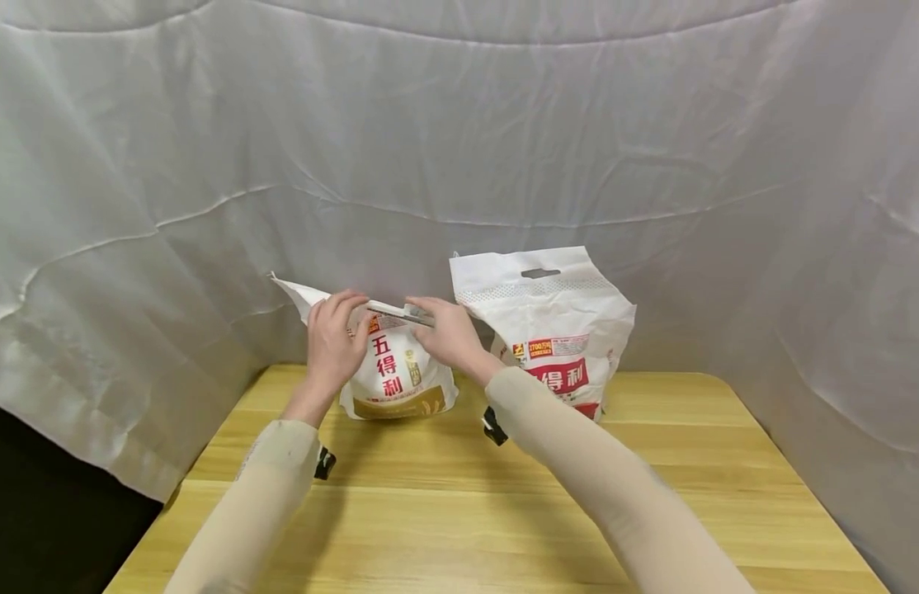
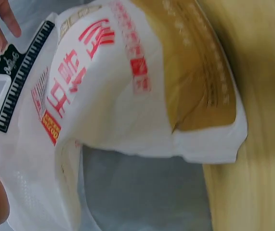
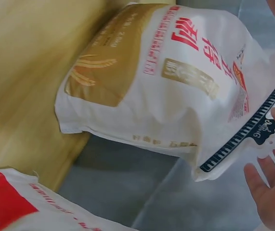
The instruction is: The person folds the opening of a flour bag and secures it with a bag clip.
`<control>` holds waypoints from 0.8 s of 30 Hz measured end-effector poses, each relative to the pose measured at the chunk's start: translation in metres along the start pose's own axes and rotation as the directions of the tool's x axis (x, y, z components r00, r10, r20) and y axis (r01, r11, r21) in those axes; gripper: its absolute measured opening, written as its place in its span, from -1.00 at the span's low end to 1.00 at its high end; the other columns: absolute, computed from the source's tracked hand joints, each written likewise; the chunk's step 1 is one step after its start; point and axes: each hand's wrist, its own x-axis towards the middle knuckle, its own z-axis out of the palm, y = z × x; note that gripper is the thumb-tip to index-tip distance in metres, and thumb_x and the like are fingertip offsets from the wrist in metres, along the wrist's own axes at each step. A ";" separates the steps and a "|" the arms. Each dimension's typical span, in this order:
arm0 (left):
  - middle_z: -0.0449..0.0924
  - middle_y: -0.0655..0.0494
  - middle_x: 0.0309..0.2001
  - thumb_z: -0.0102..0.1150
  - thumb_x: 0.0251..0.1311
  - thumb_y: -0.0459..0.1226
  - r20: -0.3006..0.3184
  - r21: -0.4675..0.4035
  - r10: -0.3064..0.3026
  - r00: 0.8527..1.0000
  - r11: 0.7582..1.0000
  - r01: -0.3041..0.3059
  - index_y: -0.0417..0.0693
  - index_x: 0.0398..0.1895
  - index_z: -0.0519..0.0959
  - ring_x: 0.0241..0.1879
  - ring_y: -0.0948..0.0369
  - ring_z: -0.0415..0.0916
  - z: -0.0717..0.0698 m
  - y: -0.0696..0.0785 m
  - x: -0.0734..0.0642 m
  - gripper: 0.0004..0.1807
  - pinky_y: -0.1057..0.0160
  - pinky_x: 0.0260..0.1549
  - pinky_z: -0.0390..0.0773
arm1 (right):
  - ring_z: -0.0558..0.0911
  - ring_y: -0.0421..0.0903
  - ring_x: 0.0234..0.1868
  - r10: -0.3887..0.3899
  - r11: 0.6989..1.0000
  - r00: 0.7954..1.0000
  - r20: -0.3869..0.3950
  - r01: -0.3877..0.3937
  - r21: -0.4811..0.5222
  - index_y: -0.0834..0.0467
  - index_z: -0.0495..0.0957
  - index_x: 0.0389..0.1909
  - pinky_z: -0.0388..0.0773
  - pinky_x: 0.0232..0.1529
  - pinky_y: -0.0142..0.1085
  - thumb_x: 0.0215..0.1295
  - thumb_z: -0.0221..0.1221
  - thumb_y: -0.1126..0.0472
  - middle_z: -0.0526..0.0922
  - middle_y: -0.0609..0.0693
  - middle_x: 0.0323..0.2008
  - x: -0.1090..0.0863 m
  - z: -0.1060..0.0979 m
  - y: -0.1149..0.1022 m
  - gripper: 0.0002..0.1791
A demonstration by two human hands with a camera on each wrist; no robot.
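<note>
Gold-based bag: one, white [image 1: 393, 371], red characters down the front, gold panel with wheat ears at the foot; upright on the table, 11 o'clock from its centre; a loose top corner sticks out toward 10 o'clock.
Piano-key clip: one, black and white [image 3: 243, 130], dark tab at mid-length; laid across the upper part of that bag, running roughly 9 to 3 o'clock in the head view; whether fastened, cannot tell.
Left hand: [image 1: 336, 340] at the bag's 10 o'clock, pinching its top between thumb and fingers, near one end of the clip.
Right hand: [image 1: 450, 332] at the bag's 2 o'clock, pinching the clip, thumb on the dark tab, fingers slightly parted on the far side.
Red-based bag: one, white [image 1: 556, 322], slotted top, red panels; standing at 1 o'clock from the table's centre, near the first bag but apart, partly hidden by the right forearm.
Sleeves: two, pale beige [image 1: 244, 503], entering from 7 and 5 o'clock.
Table: wood-grained, yellowish [image 1: 430, 520], under both bags.
Curtain: grey, creased [image 1: 459, 132], behind, spanning 10 to 2 o'clock.
</note>
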 end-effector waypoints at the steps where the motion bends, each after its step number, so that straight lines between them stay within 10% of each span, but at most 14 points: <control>1: 0.63 -0.23 0.14 0.38 0.22 -0.39 -0.009 0.004 -0.008 1.000 1.000 0.008 -0.30 0.06 0.65 0.23 -0.20 0.50 0.001 0.002 -0.003 -0.66 -0.25 0.37 0.23 | 0.47 0.07 0.44 -0.014 1.000 1.000 -0.010 0.014 0.007 0.05 0.47 0.45 0.34 0.47 -0.05 0.40 0.32 0.22 0.50 0.05 0.43 -0.003 0.001 0.001 -0.39; 24: 0.32 -0.21 0.50 0.33 0.27 -0.24 -0.164 -0.140 -0.156 0.974 0.981 0.134 -0.31 0.38 0.47 0.54 -0.22 0.14 0.022 0.054 -0.050 -0.36 -0.40 0.43 0.05 | 0.46 0.04 0.45 -0.198 0.964 0.940 -0.278 0.238 0.117 0.15 0.39 0.50 0.33 0.47 -0.10 0.41 0.30 0.17 0.45 0.08 0.46 -0.060 0.000 0.010 -0.33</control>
